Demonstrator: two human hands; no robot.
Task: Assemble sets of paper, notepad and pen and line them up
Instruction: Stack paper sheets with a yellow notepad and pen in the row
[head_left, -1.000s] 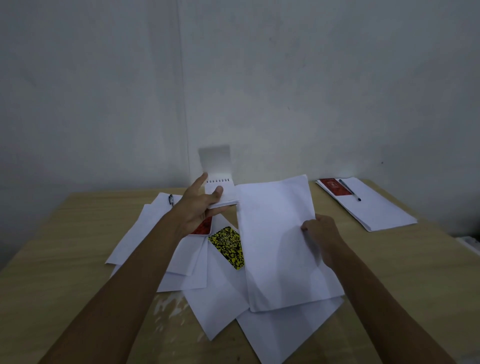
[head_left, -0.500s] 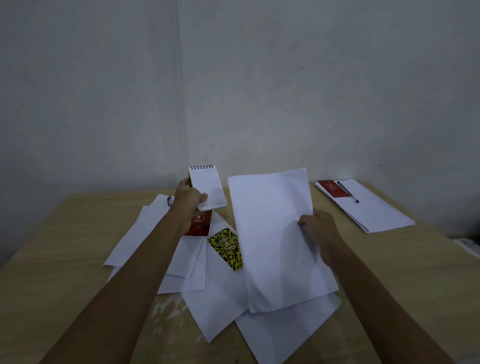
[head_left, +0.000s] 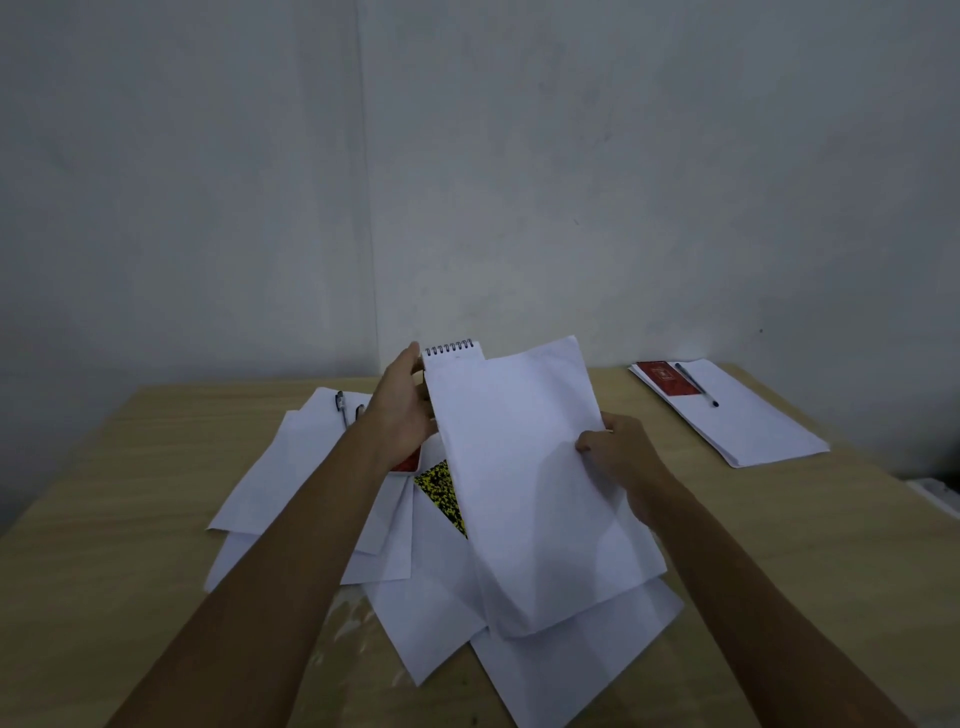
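My left hand (head_left: 402, 410) holds a white spiral notepad (head_left: 453, 358) upright; only its top shows behind a raised stack of white paper (head_left: 524, 478). My right hand (head_left: 618, 457) grips that stack at its right edge, tilted up off the table. Under them lie loose white sheets (head_left: 291, 467), a yellow-and-black notepad (head_left: 441, 491) and a red notepad (head_left: 408, 462), mostly hidden by my left wrist. Two pens (head_left: 345, 408) rest on the far left sheets. At the far right lies a finished set: paper (head_left: 753, 426), red notepad (head_left: 665, 376), pen (head_left: 696, 384).
The wooden table (head_left: 114, 493) stands against a grey wall corner. More sheets (head_left: 571, 660) spread toward the near edge. A white object (head_left: 940, 493) sits past the table's right edge.
My left hand brought the white notepad rightward and closed its flipped cover, so it now sits behind the paper stack. My right hand lifted the stack a little higher.
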